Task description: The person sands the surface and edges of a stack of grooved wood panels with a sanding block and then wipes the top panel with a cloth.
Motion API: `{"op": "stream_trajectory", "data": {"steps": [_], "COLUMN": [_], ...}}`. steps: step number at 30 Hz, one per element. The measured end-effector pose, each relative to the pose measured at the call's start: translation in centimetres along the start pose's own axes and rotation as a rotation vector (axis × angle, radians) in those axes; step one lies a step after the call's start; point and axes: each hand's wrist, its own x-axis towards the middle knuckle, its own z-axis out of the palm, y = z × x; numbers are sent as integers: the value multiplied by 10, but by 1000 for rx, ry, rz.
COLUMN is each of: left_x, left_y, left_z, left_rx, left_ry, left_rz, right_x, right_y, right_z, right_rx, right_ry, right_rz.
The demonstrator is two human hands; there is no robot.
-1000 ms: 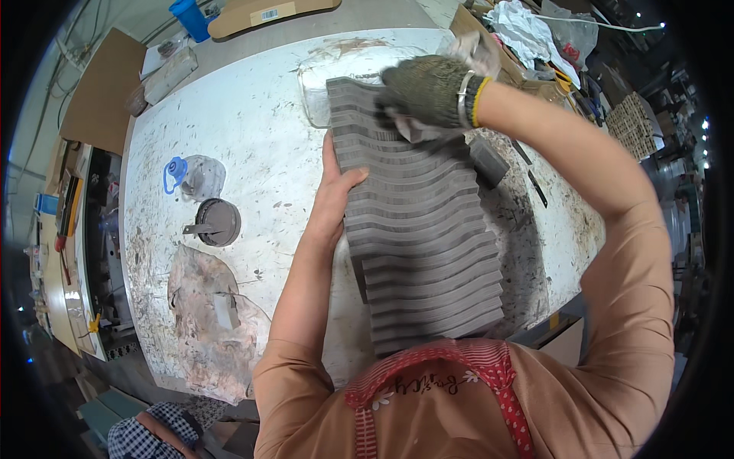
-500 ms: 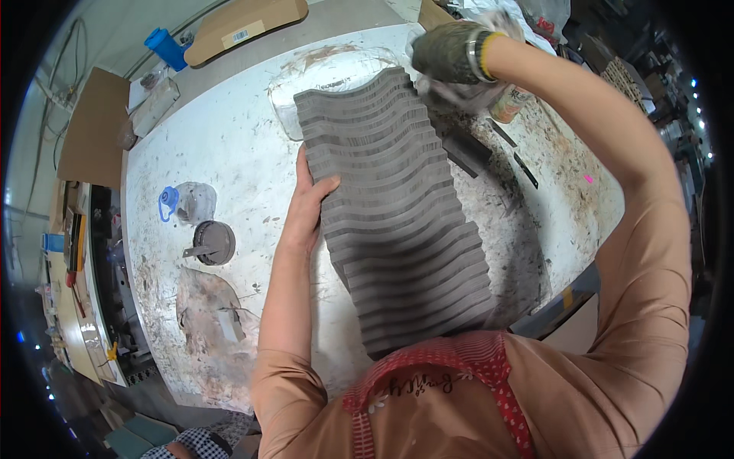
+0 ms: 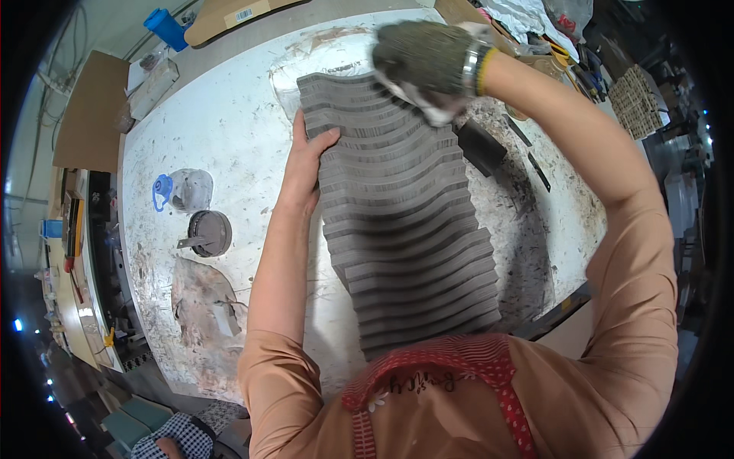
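A tall stack of wavy grey strips (image 3: 401,199) lies on the white, stained worktable (image 3: 252,168), its lower end close to my red-trimmed apron. My left hand (image 3: 312,157) is bare and grips the stack's upper left edge, thumb on top and fingers down the side. Over the upper right corner of the stack, my right hand (image 3: 424,65) wears a dark glove and is closed on a pale rag (image 3: 439,116). The rag is blurred and partly hidden under the glove; it seems to touch the strips there.
Left on the table are a round dark tin (image 3: 218,233) with a flat tool across it, a blue ring-shaped cap (image 3: 161,190) and a stained sheet (image 3: 199,306). A black block (image 3: 483,147) and thin black strips (image 3: 539,172) lie right of the stack. Far right stands a woven basket (image 3: 638,103).
My right hand with the rag has swung left from beyond the stack's far right corner onto its upper end. My left hand keeps its hold, slightly farther up the picture.
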Motion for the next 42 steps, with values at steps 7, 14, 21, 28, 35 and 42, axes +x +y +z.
{"op": "stream_trajectory", "data": {"steps": [7,14,21,28,35,42], "left_x": [-4,0,1,2,3,2], "left_y": [0,1,-5,-5,-7,-7], "left_z": [4,4,2,0,-2,-2], "left_rx": [17,-66,-54,-14,-69,-115], "left_ry": [80,20,62,45,6,-53], "left_rz": [44,33,56,65,83,124], "right_x": [24,39,56,45,34,59], "right_y": [-25,-9,-41,-27,-18,-9], "right_z": [55,-16,65,50,2,-22], "right_rx": [-115,-562,86,-41,-384,-540], "right_ry": [109,-567,299,67,-517,-458], "right_rz": [-232,57,-16,-72,-6,21]}}
